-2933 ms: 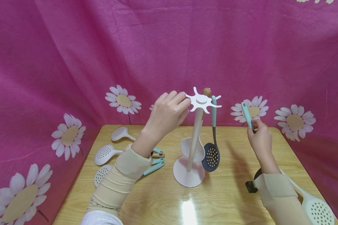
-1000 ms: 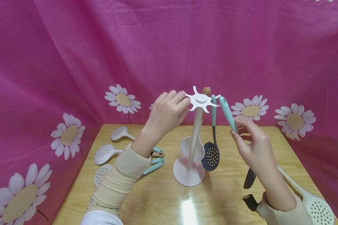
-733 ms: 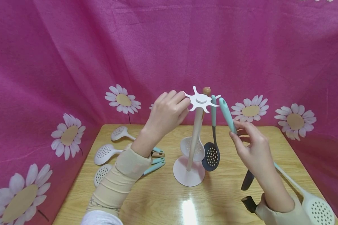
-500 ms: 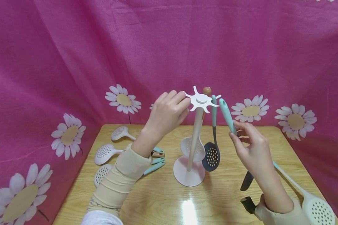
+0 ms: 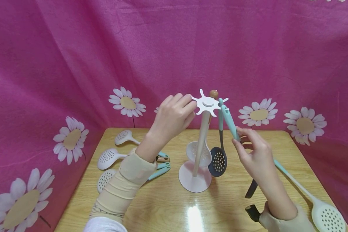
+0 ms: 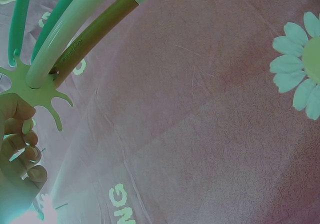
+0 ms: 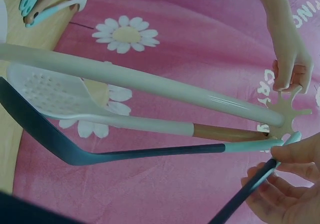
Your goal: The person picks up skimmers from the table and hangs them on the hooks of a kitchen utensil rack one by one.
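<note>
A white utensil rack (image 5: 203, 141) stands mid-table, with hook arms radiating from its top. My left hand (image 5: 174, 112) grips one arm on the rack's left side; in the left wrist view its fingers (image 6: 20, 109) curl at that arm. My right hand (image 5: 253, 149) pinches a dark skimmer by the lower part of its teal handle (image 5: 229, 122). The handle's holed tip meets a right-hand arm; whether the arm passes through the hole I cannot tell. Its dark head (image 5: 251, 188) shows edge-on, partly hidden by my forearm. A dark skimmer (image 5: 218, 161) and a white skimmer (image 5: 191, 151) hang beside it.
Several skimmers (image 5: 107, 159) lie at the table's left, handles (image 5: 159, 172) pointing inward, partly under my left forearm. A white skimmer (image 5: 327, 216) with a teal handle lies at the right. Pink flowered cloth (image 5: 174, 48) encloses the wooden table (image 5: 162, 206).
My right hand has come left from the table's right side, bringing the skimmer's handle tip to the rack's arm, and inward a little more just now. My left hand keeps its grip.
</note>
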Demonstrator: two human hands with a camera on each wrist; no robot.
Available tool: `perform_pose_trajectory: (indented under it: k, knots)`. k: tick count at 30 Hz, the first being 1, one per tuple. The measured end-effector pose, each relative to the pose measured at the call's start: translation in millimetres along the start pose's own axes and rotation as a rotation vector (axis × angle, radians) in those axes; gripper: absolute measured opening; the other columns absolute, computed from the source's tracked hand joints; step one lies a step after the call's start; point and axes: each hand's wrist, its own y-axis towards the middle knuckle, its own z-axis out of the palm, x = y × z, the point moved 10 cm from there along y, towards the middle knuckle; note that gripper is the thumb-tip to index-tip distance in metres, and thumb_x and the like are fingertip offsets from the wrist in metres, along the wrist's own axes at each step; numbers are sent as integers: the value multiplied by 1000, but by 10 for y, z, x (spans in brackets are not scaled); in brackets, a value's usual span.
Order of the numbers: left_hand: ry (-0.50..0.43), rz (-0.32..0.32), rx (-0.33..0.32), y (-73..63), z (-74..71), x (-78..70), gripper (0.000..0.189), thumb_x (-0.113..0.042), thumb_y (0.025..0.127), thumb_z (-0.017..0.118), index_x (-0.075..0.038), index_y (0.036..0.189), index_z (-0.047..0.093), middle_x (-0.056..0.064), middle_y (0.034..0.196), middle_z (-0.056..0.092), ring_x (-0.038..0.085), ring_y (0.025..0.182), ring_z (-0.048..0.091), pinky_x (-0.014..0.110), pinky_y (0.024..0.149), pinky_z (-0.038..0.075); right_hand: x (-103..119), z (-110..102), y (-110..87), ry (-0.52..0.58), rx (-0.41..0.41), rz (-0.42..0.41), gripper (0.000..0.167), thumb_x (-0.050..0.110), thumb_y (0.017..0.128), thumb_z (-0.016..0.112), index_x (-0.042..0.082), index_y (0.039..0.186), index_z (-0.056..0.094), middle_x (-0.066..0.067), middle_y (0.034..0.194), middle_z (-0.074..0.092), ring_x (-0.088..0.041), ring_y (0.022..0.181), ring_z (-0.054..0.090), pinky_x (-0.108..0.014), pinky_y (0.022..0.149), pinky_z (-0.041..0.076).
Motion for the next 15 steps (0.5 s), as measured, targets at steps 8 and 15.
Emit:
perform_pose_trajectory:
  k: [8,15]
  knots:
    - [0,1,-2,7,-11,-7,8,-3,78,53,-8,74,57,2,74,55,17,62,45,25,53,33,-3,110,2,43,6,26,37,-7,76,66,0,111,59,-12,91,62,-25,77,63,-14,61,50]
    - [5,-2,4,-1,0,-3,7,-4,78,54,-8,74,58,2,74,54,18,62,45,25,53,33,-2,184,-3,63,-15,20,34,-8,75,66,-3,108,58,-14,88,62,-26,76,64,-31,59,53]
